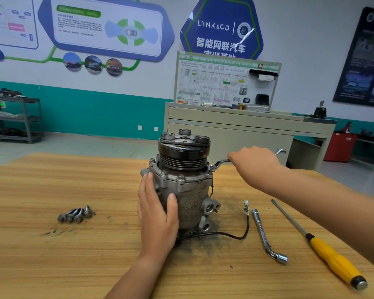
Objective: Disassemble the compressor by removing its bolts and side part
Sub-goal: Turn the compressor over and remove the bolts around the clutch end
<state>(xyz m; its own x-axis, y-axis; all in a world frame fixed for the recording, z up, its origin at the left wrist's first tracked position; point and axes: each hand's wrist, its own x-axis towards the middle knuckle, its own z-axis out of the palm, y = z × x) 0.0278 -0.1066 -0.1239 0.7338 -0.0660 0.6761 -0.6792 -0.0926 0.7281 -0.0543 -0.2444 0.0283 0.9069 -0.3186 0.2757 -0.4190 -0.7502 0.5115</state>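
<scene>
the compressor (186,186) stands upright in the middle of the wooden tabletop (73,255), pulley end up. the left hand (158,210) lies flat on its left side, with fingers straight and the thumb on the front. the right hand (254,162) is curled round the handle of a ring spanner (219,164). the ring end sits on a bolt (211,168) at the right edge of the top part. four loose bolts (76,214) lie together on the left. a bent socket wrench (266,234) and a yellow-handled screwdriver (324,249) lie on the right.
</scene>
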